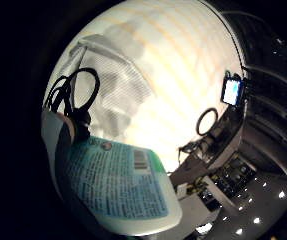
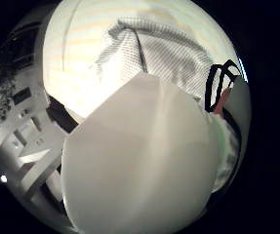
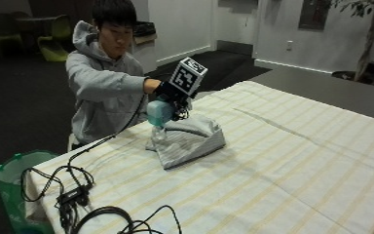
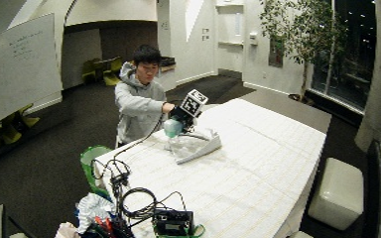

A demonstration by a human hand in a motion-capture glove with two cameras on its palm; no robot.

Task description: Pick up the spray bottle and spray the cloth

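We hold the spray bottle (image 3: pixel 159 112) lifted off the table (image 3: pixel 290 161) in our gloved right hand (image 3: pixel 171 91), fingers curled round its neck. Its long axis runs upright, body hanging below the hand, directly over the folded cloth (image 3: pixel 190 138) lying on the table.

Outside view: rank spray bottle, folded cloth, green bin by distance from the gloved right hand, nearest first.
1. spray bottle: held in the gloved right hand, hanging just below it.
2. folded cloth: on the table, right under the bottle.
3. green bin: off the table's near corner, by the floor, clearly farthest.
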